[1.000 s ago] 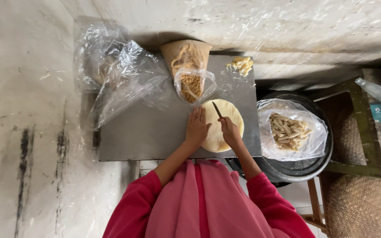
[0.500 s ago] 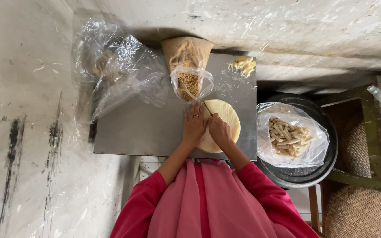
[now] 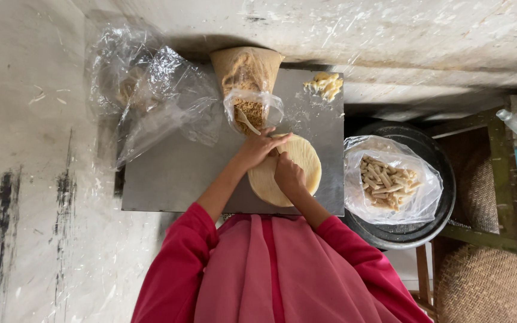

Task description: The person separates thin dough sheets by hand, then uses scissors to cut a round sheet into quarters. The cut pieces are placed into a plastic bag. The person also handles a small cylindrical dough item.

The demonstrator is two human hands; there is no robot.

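I see both hands on the round pale dough sheet (image 3: 294, 170) at centre: left hand (image 3: 261, 146) flat at its eleven o'clock, right hand (image 3: 288, 174) curled, gripping its middle.

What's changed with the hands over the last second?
The left hand has slid up from the middle of the round dough sheet to its far edge, near the filling bag. The right hand moved down onto the sheet's middle; the dark tool it held no longer shows. Sheet, metal board and bag of rolled pieces stayed put.
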